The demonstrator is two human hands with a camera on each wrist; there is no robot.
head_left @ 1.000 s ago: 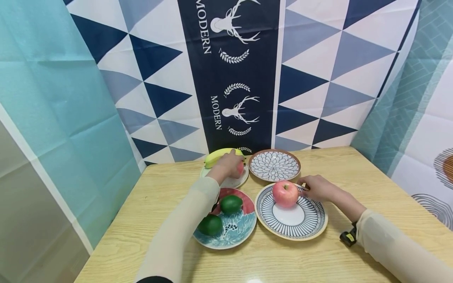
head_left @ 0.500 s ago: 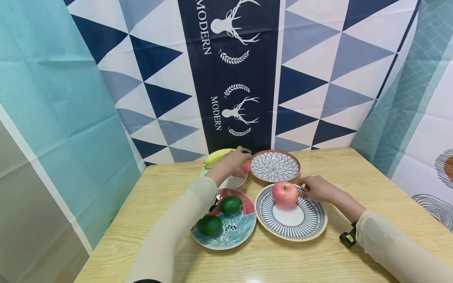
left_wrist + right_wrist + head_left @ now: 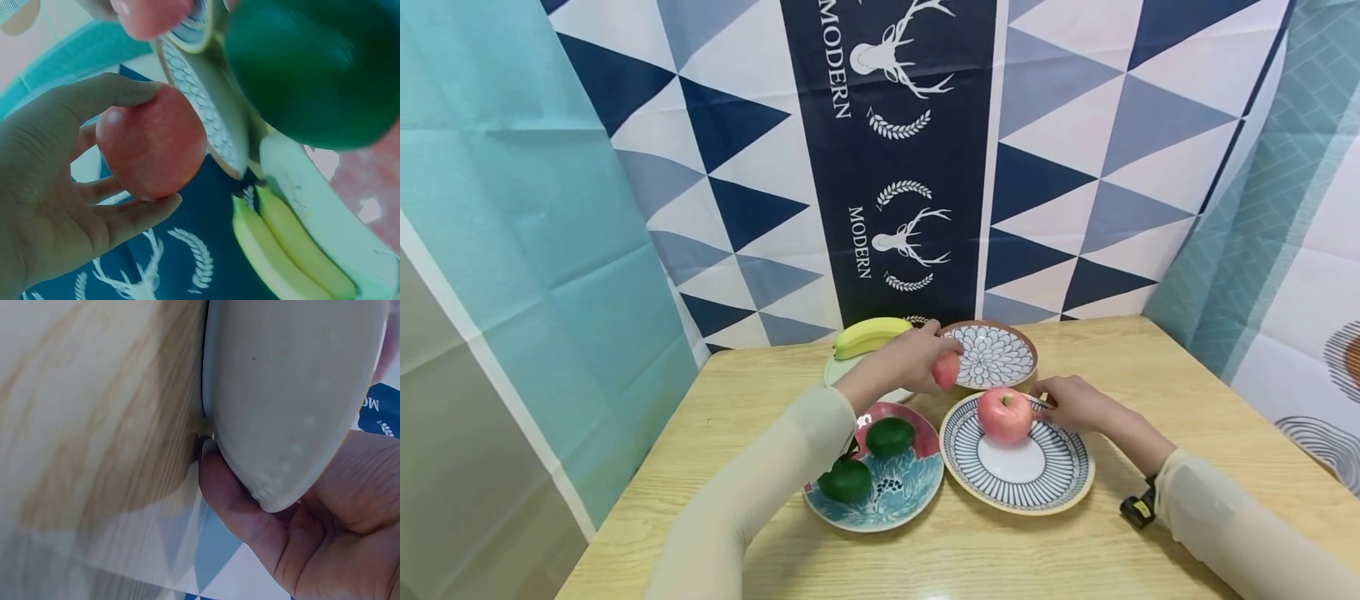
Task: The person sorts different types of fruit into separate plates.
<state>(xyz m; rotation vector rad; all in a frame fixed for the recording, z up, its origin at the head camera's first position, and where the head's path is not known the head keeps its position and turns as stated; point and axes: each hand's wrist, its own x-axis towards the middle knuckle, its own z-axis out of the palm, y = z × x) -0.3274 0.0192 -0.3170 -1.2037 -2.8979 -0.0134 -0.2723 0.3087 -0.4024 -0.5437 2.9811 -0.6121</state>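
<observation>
Left hand (image 3: 912, 360) grips a pink fruit (image 3: 153, 142), right hand (image 3: 1078, 402) pinches the striped plate (image 3: 1063, 458); carrying step, I'd guess, wants gentle lowering next.

The left hand (image 3: 910, 358) now holds its red apple (image 3: 947, 371) farther right than a second ago, past the pale plate (image 3: 841, 367) (more of the yellow bananas (image 3: 869, 336) shows), and in the head view the fruit overlaps the flower-patterned dish's left rim.
</observation>
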